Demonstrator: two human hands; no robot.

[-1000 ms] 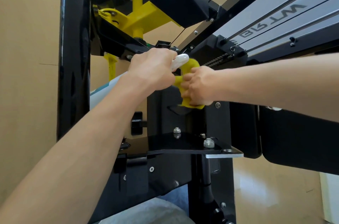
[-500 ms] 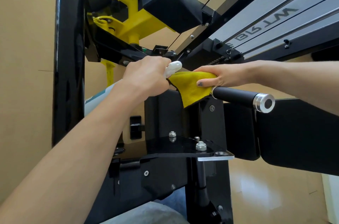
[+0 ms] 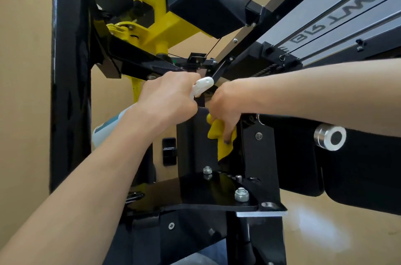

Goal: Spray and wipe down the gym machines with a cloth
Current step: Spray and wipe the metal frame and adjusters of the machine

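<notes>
Left hand (image 3: 167, 95) is wrapped around the spray bottle (image 3: 108, 126), its white nozzle (image 3: 202, 86) poking out at two o'clock of the knuckles. Right hand (image 3: 225, 108) sits just beside it, fingers curled down and gripping the yellow cloth (image 3: 219, 141), pressing it against the machine's black upright plate (image 3: 195, 145). A chrome-capped bar (image 3: 329, 137) juts out at three o'clock, and a bolted black shelf (image 3: 212, 195) lies at six.

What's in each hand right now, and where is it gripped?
Left hand grips the spray bottle at its neck; right hand bunches the yellow cloth's upper part.
</notes>
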